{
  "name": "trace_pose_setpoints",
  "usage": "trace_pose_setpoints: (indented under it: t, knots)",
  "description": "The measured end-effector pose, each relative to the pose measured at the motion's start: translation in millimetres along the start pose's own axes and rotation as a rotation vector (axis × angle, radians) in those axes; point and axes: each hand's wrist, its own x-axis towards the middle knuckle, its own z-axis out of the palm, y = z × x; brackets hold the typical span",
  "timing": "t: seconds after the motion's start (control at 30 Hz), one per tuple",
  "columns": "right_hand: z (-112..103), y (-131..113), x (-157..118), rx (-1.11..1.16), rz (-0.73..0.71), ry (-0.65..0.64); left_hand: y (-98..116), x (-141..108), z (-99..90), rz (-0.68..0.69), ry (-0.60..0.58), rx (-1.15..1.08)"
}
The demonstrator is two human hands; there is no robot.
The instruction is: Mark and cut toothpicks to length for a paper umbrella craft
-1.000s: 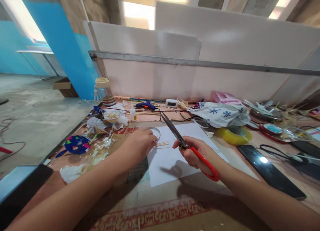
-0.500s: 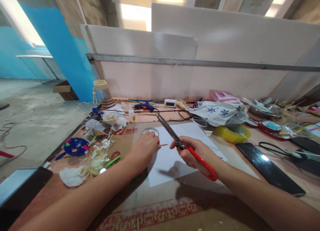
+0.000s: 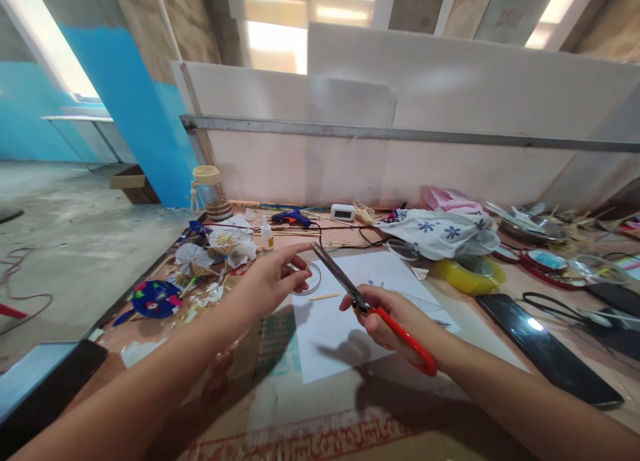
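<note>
Red-handled scissors (image 3: 404,339) are held in my right hand (image 3: 385,314), their blades together and pointing up and to the left above the white paper (image 3: 325,348). My left hand (image 3: 273,274) is raised with its fingers apart and nothing visible between them. Its index finger reaches close to the scissor tips; whether they touch I cannot tell. Partly behind that hand is a clear round ring or dish (image 3: 318,281) at the paper's edge. A short thin wooden stick (image 3: 325,297) lies on the paper between my hands.
Behind lie a blue glue gun (image 3: 291,217), a small glue bottle (image 3: 267,234) and a white digital display (image 3: 343,212). Craft pieces, including a dark blue floral disc (image 3: 157,299), crowd the left. To the right are yellow tape (image 3: 470,276), floral cloth (image 3: 435,233) and a black phone (image 3: 547,348).
My left hand has lifted off the paper and opened, leaving the wooden stick lying there. The scissors remain in my right hand in nearly the same pose. The view has shifted slightly.
</note>
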Motion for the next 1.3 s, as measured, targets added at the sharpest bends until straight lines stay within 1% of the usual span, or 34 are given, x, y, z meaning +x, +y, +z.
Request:
trace_pose_setpoints:
  t: [0.13,0.2,0.3,0.4,0.5,0.63,0.8,0.93,1.13,1.3]
  knots:
    - [-0.4,6.0,2.5,-0.015,-0.005,-0.058,4.8,-5.5,-12.7,-0.083,-0.054,-0.420]
    - [-3.1,12.5,4.7,-0.041,0.003,-0.074,7.8,-7.8,-18.8,-0.101,-0.039,-0.503]
    - [-7.5,21.7,7.6,-0.072,0.015,-0.072,11.3,-9.4,-26.4,-0.085,0.015,-0.495]
    - [-8.8,24.1,8.5,-0.076,0.014,-0.056,12.5,-9.4,-30.3,-0.061,0.015,-0.406]
    - [-7.6,20.7,8.0,-0.063,0.033,-0.073,13.2,-9.4,-30.3,-0.072,-0.005,-0.408]
    - [-6.3,14.1,6.4,-0.101,0.066,-0.065,16.4,-11.0,-28.6,-0.067,0.042,-0.408]
    - [-5.6,7.0,3.3,-0.140,0.033,-0.073,20.2,-13.4,-26.8,-0.031,0.082,-0.419]
    - [-4.3,3.0,1.8,-0.187,0.033,-0.069,23.8,-14.5,-26.1,0.009,0.056,-0.456]
    - [-3.2,0.2,0.9,-0.198,0.073,-0.074,26.7,-14.8,-28.4,0.016,0.036,-0.527]
    - [-1.2,-2.9,0.5,-0.092,0.056,-0.092,21.0,-12.5,-26.2,-0.015,-0.091,-0.668]
